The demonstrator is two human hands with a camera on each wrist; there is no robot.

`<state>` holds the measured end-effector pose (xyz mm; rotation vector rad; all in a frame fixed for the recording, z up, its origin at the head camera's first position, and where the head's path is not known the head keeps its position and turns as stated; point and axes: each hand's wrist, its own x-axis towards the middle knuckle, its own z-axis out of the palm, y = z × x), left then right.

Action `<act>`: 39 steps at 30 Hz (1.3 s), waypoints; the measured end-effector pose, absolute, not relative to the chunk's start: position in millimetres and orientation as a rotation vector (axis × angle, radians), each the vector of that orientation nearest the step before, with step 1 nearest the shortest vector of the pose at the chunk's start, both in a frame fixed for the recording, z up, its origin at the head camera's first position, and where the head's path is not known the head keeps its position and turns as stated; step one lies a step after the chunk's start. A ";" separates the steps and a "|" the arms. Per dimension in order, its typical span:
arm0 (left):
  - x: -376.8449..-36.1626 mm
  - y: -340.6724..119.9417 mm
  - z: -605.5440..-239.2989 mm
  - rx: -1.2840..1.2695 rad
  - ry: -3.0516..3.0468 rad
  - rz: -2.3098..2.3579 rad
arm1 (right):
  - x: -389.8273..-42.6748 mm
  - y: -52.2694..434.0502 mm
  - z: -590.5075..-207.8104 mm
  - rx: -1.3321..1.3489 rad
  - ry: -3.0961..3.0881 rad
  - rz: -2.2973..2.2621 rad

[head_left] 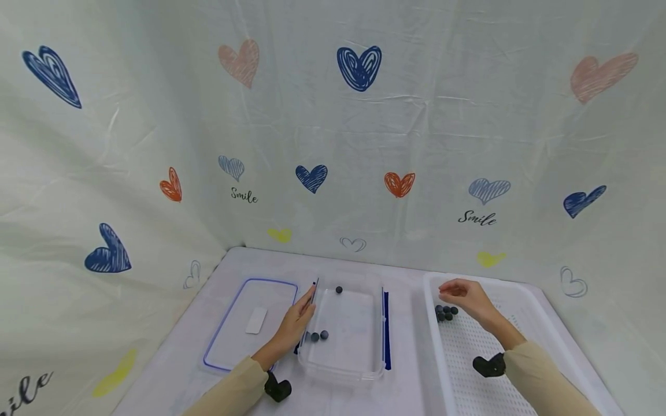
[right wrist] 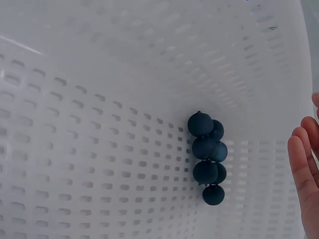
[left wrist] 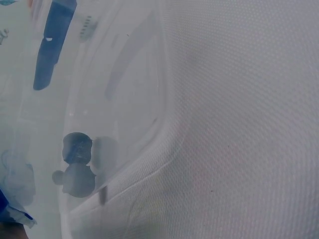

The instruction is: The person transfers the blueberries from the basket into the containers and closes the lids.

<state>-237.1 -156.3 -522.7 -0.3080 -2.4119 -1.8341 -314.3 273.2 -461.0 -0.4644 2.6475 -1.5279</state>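
My left hand (head_left: 293, 326) holds the left side of a clear plastic box (head_left: 354, 370), fingers along its wall near the rim. One small dark ball (head_left: 339, 289) lies at the back of the box. More dark balls (head_left: 324, 334) sit at its front left corner, and the left wrist view shows dark balls (left wrist: 79, 180) through the wall. Over the left end of a white perforated basket (head_left: 442, 370), my right hand (head_left: 470, 299) hovers with loosely bent fingers and nothing visible in them. Below it, several dark blue balls (right wrist: 204, 148), some with small tips, cluster against the basket wall.
Left of the box lies a clear lid (head_left: 229, 312) with a blue rim and a white rectangle (head_left: 256, 320) on it. A blue latch flap (head_left: 387, 332) sticks out along the box's right side. A curtain (head_left: 333, 133) printed with hearts hangs behind the table.
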 end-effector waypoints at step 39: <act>-227.3 -151.8 -503.9 -0.303 -2.406 -1.849 | -305.4 290.9 -519.7 -0.106 2.885 -1.331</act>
